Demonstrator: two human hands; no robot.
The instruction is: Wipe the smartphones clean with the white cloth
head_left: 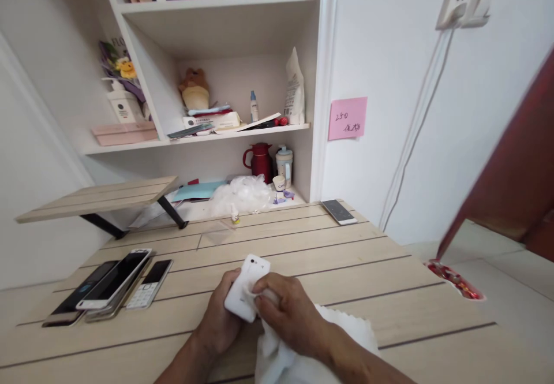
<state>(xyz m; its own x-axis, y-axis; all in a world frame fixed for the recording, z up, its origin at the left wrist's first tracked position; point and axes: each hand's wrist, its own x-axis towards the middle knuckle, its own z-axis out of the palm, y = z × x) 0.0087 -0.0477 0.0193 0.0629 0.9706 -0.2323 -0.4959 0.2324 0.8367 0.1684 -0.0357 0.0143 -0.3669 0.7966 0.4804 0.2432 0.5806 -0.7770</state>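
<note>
A white phone (pixel 253 269) is held tilted above the table, its back with the camera lens turned up. My left hand (pixel 220 312) grips it along the left edge, fingers wrapped under it. In my right hand (pixel 288 309) a white cloth (pixel 350 329) is bunched between thumb and fingers and pressed against the back of the phone. The rest of the cloth hangs down under my right wrist onto the table.
Several phones (pixel 116 280) lie stacked at the left, with a keypad phone (pixel 151 283) beside them. Another phone (pixel 339 212) lies at the table's back right. A raised wooden stand (pixel 99 196), a small bottle (pixel 234 215) and a clear plastic bag (pixel 217 234) are further back.
</note>
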